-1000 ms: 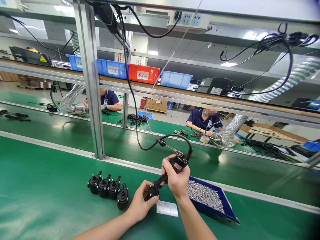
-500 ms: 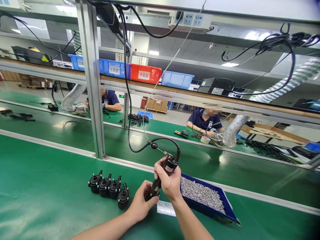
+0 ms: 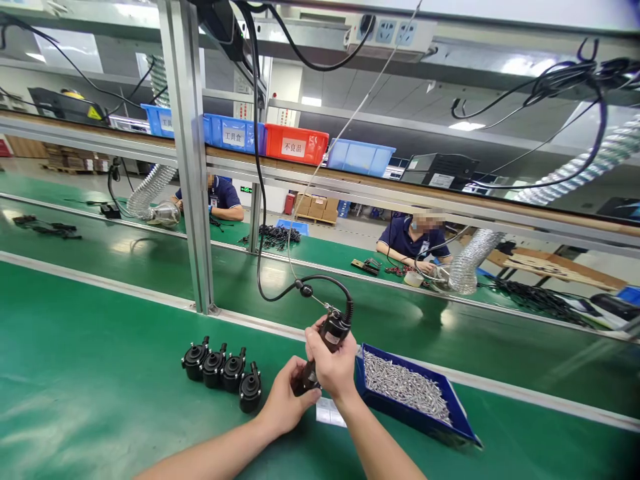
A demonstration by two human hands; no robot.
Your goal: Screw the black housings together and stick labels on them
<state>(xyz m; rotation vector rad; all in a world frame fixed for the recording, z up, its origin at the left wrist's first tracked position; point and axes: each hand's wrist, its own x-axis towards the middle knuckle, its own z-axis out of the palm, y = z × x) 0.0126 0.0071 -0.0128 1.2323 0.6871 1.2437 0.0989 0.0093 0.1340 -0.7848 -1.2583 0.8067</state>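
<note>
My right hand (image 3: pixel 333 363) is wrapped round a black electric screwdriver (image 3: pixel 334 331), tilted with its lower end down. From its top a black cable curves away, and a thin line clips on there. My left hand (image 3: pixel 287 397) is closed at the tool's lower end, round a small black pump that is almost wholly hidden by fingers and tool. To the left, several black pumps (image 3: pixel 233 371) stand in a row on the green mat (image 3: pixel 100 400), with silver screws at their edges. A blue tray (image 3: pixel 415 417) full of silver screws (image 3: pixel 407 387) lies right of my right hand.
A white sheet (image 3: pixel 330 412) lies beside my hands. A metal post (image 3: pixel 185 160) rises behind the pumps. A shelf across the bench bears blue bins (image 3: pixel 361 158) and a red bin (image 3: pixel 296 144). Two people in dark shirts (image 3: pixel 395 233) work at the bench beyond.
The screwdriver and my right hand have shifted slightly left and look a little lower against the tray. My left hand keeps its grip. The whole view has shifted slightly.
</note>
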